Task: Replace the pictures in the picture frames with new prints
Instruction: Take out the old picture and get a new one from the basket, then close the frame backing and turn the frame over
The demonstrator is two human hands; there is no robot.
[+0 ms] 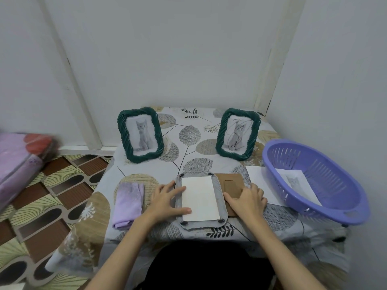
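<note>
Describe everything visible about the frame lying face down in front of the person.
The face-down frame lies flat on the table's near middle, back up. Its grey, ribbed border carries four small dark turn clips at the corners. A white sheet fills its opening, blank side up. The left hand rests its fingers on the left border and the sheet; the right hand touches the right edge, over the brown backing board.

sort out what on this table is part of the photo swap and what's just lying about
Part of the job: face-down frame with white print under left hand; brown backing board under right hand; two standing green frames; cat print in purple basket; loose sheet.

Lying about: folded lilac cloth.
</note>
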